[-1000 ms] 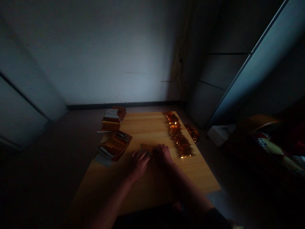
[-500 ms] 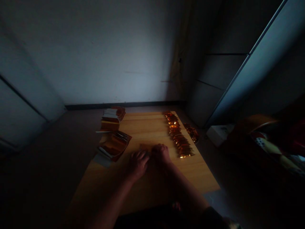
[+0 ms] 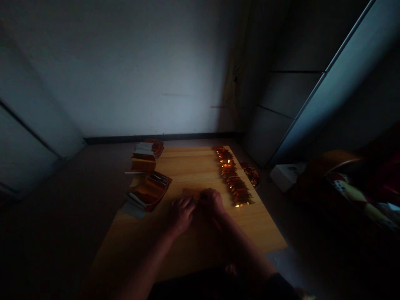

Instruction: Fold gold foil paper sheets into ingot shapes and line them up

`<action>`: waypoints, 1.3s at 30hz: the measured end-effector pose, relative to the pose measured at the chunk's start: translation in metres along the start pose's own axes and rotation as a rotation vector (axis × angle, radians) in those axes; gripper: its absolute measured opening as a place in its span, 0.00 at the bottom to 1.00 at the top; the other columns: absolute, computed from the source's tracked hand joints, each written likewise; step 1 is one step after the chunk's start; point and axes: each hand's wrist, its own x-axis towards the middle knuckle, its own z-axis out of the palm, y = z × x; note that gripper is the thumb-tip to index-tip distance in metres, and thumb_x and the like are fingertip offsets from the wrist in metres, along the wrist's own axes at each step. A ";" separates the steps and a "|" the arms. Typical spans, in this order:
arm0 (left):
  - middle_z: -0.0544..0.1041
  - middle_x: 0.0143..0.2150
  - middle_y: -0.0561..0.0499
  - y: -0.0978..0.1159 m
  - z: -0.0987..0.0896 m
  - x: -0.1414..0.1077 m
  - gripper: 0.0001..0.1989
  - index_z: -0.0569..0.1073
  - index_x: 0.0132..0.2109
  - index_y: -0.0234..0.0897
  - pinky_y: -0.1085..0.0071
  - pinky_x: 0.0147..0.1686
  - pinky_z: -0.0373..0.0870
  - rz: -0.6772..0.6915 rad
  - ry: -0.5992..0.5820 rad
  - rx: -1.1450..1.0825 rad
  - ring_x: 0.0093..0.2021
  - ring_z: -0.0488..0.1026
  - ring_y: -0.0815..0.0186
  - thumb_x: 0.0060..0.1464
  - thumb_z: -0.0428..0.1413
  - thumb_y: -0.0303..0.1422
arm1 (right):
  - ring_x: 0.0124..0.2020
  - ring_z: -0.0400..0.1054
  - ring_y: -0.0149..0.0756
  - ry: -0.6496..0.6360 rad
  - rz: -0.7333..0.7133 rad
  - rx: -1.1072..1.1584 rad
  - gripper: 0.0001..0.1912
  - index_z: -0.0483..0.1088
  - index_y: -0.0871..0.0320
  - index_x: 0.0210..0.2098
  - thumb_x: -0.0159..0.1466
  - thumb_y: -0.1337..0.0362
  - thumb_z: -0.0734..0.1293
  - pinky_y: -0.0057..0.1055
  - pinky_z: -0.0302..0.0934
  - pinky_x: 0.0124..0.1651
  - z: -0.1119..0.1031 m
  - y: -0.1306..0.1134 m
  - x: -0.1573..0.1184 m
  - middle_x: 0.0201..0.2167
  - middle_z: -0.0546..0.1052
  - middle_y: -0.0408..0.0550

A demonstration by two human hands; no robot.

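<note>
At the middle of the wooden table (image 3: 256, 229), well inside all four edges, a small brownish sheet (image 3: 190, 192) is lying flat, its far end showing just beyond the fingers. The left hand (image 3: 182, 211) is resting palm-down at the near left side of this sheet; its fingers are bending partway, and whether they are gripping the sheet cannot be told in the dim light. The right hand (image 3: 212, 201) is curling more tightly at the sheet's right side, knuckles up; its fingertips are hidden, so its hold cannot be confirmed.

Along the right edge, a row of shiny golden folded pieces (image 3: 236, 181) is running from the far right corner toward the right hand's side. Beyond that edge, a shiny pile (image 3: 251, 174) is sitting. Near the left edge, a stack of brown sheets (image 3: 150, 189) is lying askew; toward the far left corner, a second stack (image 3: 143, 162) is lying.
</note>
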 end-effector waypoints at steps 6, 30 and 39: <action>0.70 0.58 0.45 -0.004 0.005 -0.001 0.23 0.71 0.52 0.43 0.51 0.52 0.61 0.015 0.015 0.010 0.57 0.65 0.53 0.49 0.50 0.22 | 0.38 0.66 0.36 0.004 0.055 -0.139 0.06 0.73 0.55 0.34 0.59 0.61 0.68 0.29 0.52 0.40 0.003 -0.009 0.002 0.35 0.76 0.47; 0.71 0.57 0.48 -0.012 -0.003 0.000 0.16 0.73 0.47 0.45 0.53 0.52 0.62 0.080 -0.009 -0.026 0.56 0.66 0.57 0.52 0.51 0.26 | 0.39 0.65 0.36 0.036 0.042 -0.129 0.08 0.74 0.56 0.35 0.61 0.58 0.67 0.30 0.51 0.42 0.002 -0.009 0.000 0.36 0.75 0.47; 0.77 0.50 0.49 -0.023 -0.008 0.020 0.05 0.73 0.34 0.41 0.55 0.51 0.62 0.033 0.058 -0.099 0.51 0.72 0.60 0.54 0.52 0.30 | 0.46 0.62 0.37 -0.093 -0.199 -0.133 0.10 0.75 0.49 0.42 0.65 0.65 0.64 0.31 0.53 0.46 -0.016 0.008 -0.016 0.46 0.75 0.44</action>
